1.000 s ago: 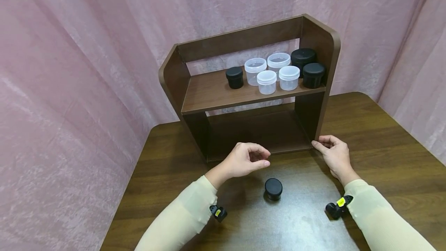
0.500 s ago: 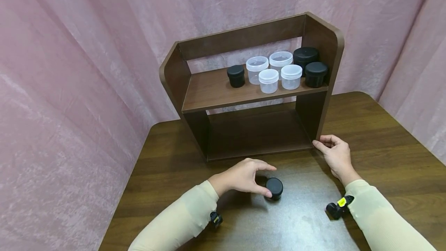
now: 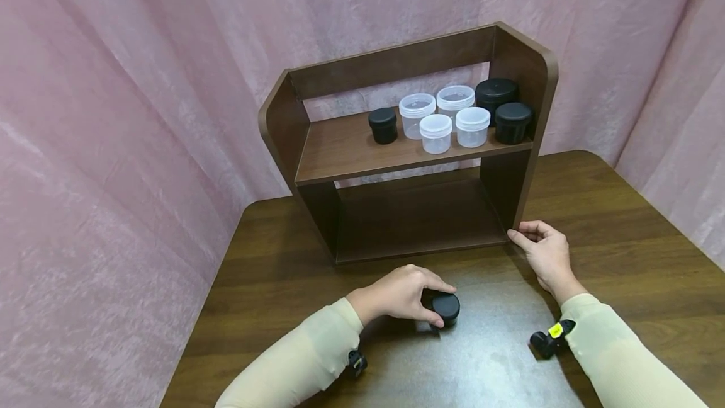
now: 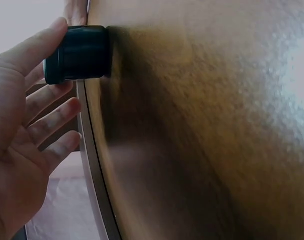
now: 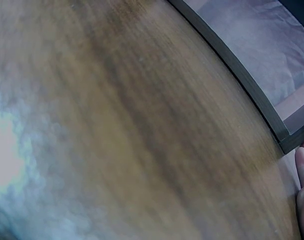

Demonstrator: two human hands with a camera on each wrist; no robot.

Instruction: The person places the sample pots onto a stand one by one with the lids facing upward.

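A small black jar with a lid (image 3: 446, 308) stands upright on the table in front of the shelf. My left hand (image 3: 403, 293) pinches it from the left, thumb on the near side and fingers on the far side. In the left wrist view the thumb lies along the jar (image 4: 85, 54), while the lower fingers spread loosely beneath it. At the bottom right front corner of the brown two-tier shelf (image 3: 391, 162), my right hand (image 3: 546, 255) grips the side panel between thumb and fingers. Only the tip of that grip shows in the right wrist view, at the shelf's corner (image 5: 287, 142).
On the upper tier stand a small black jar (image 3: 382, 126), several clear plastic jars (image 3: 435, 137) and two larger black jars (image 3: 512, 124) at the right. The lower tier (image 3: 419, 216) is bare. Pink curtains (image 3: 170, 80) hang behind the wooden table (image 3: 595, 206).
My left hand has come down and toward me from near the shelf's front edge, and its thumb and fingers have closed on the black jar. The right hand has stayed at the shelf corner.
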